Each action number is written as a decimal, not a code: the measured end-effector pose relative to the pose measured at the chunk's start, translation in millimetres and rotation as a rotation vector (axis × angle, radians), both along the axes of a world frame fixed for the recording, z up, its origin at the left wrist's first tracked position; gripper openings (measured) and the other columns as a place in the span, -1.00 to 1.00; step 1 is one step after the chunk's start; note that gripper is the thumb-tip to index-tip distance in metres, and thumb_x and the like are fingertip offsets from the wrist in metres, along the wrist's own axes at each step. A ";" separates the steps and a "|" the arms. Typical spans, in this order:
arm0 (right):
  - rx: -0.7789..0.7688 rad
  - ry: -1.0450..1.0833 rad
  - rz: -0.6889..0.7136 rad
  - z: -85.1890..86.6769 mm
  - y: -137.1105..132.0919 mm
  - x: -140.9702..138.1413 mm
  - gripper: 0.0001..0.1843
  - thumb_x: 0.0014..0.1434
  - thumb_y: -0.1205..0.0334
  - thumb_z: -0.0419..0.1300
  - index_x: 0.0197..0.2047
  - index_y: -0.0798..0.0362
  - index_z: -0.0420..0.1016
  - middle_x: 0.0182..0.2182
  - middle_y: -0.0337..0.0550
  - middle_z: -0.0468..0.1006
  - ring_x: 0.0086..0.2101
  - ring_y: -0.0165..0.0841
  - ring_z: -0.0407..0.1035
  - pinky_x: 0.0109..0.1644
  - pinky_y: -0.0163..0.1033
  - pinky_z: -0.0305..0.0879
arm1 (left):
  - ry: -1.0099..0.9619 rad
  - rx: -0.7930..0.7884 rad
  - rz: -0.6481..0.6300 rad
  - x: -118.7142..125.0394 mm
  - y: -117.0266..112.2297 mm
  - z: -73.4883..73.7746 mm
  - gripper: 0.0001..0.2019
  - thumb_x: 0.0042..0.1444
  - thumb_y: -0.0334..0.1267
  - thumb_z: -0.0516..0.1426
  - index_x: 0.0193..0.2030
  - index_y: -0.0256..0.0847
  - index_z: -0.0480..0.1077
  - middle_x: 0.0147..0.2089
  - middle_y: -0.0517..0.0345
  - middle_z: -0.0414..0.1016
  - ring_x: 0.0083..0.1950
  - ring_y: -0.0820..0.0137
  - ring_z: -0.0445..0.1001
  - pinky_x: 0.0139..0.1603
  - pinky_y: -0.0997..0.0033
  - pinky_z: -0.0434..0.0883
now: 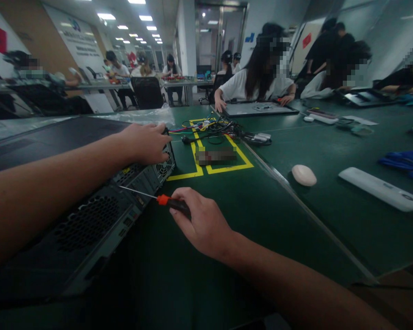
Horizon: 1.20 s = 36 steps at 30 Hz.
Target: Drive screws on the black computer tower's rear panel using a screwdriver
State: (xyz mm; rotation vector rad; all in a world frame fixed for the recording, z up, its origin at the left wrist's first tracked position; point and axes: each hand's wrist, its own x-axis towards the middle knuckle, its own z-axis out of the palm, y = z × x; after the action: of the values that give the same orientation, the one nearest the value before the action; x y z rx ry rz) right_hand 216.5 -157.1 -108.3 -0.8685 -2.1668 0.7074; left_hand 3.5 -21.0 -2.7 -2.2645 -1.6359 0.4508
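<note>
A black desktop computer case (89,220) lies on its side on the green mat, its rear panel with fan grille and ports facing right. My left hand (146,143) rests on the case's top far corner, fingers curled over the edge above the fan grille. My right hand (201,222) is closed round the black and orange handle of a screwdriver (160,199). The thin metal shaft points left, its tip against the rear panel of the case.
A bundle of cables (220,128) lies inside yellow tape markings behind the case. To the right sit a white oval mouse (304,175), a white bar-shaped device (380,189) and blue cloth (404,162). Other people sit at work across the table and at desks further back.
</note>
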 end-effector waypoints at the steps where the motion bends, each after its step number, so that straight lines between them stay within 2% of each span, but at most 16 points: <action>1: -0.007 0.001 -0.002 -0.1 0.0 0.1 -0.85 0.50 0.28 0.18 0.10 -0.05 0.40 -0.10 -0.17 0.60 -0.22 -0.29 0.49 -0.16 -0.16 0.32 | 0.000 -0.001 -0.001 -0.6 0.6 -0.4 -0.28 0.32 0.16 0.10 0.55 -0.01 0.39 0.59 -0.20 0.31 0.50 -0.21 0.37 0.39 -0.14 0.36; 7: -0.003 0.018 0.000 -2.3 1.2 -0.1 -0.85 0.50 0.26 0.19 0.10 -0.05 0.40 -0.11 -0.17 0.60 -0.21 -0.28 0.51 -0.12 -0.14 0.34 | 0.004 -0.003 0.005 -1.5 1.0 -1.2 -0.28 0.30 0.13 0.09 0.57 0.05 0.36 0.58 -0.16 0.35 0.50 -0.20 0.35 0.39 -0.16 0.34; 14: 0.015 0.026 -0.008 -2.8 1.5 -1.1 -0.86 0.50 0.23 0.19 0.09 -0.04 0.42 -0.08 -0.15 0.61 -0.17 -0.26 0.52 -0.11 -0.13 0.35 | -0.010 -0.003 0.009 1.6 -2.7 0.3 -0.30 0.31 0.09 0.07 0.54 -0.07 0.41 0.59 -0.23 0.31 0.51 -0.23 0.36 0.40 -0.16 0.35; 20: 0.017 0.012 -0.018 -2.2 0.6 -0.5 -0.85 0.50 0.18 0.19 0.09 -0.03 0.44 -0.09 -0.14 0.61 -0.19 -0.26 0.51 -0.13 -0.14 0.33 | -0.010 -0.003 0.001 0.4 -0.8 -0.1 -0.32 0.31 0.13 0.10 0.52 0.01 0.43 0.57 -0.17 0.35 0.50 -0.19 0.37 0.39 -0.15 0.36; 24: 0.027 0.005 -0.025 -2.6 0.8 -0.5 -0.84 0.50 0.17 0.19 0.11 -0.04 0.45 -0.07 -0.14 0.61 -0.17 -0.25 0.51 -0.12 -0.14 0.34 | -0.016 0.007 -0.005 -0.3 -0.1 -1.6 -0.32 0.31 0.11 0.11 0.52 0.00 0.43 0.57 -0.20 0.34 0.50 -0.22 0.36 0.38 -0.20 0.37; 28: 0.036 0.011 -0.021 -3.4 1.1 -0.3 -0.83 0.50 0.17 0.20 0.11 -0.04 0.46 -0.07 -0.14 0.61 -0.17 -0.26 0.51 -0.11 -0.14 0.34 | -0.041 0.016 -0.022 -1.3 1.1 -2.5 -0.31 0.27 0.11 0.19 0.52 0.09 0.44 0.54 -0.18 0.39 0.47 -0.25 0.38 0.37 -0.24 0.38; 36: 0.068 0.030 -0.043 -3.5 1.7 0.8 -0.79 0.54 0.13 0.18 0.13 0.00 0.52 -0.07 -0.11 0.60 -0.14 -0.25 0.50 -0.08 -0.13 0.36 | 0.002 0.015 -0.010 -0.5 0.5 -1.4 -0.33 0.33 0.16 0.10 0.52 0.04 0.43 0.53 -0.17 0.37 0.48 -0.16 0.39 0.35 -0.14 0.40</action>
State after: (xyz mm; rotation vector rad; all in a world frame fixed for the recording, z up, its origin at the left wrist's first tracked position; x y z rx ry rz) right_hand 217.3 -155.5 -111.8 -0.8621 -2.1267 0.6183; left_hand 3.0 -20.5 -4.0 -2.2598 -1.6210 0.4373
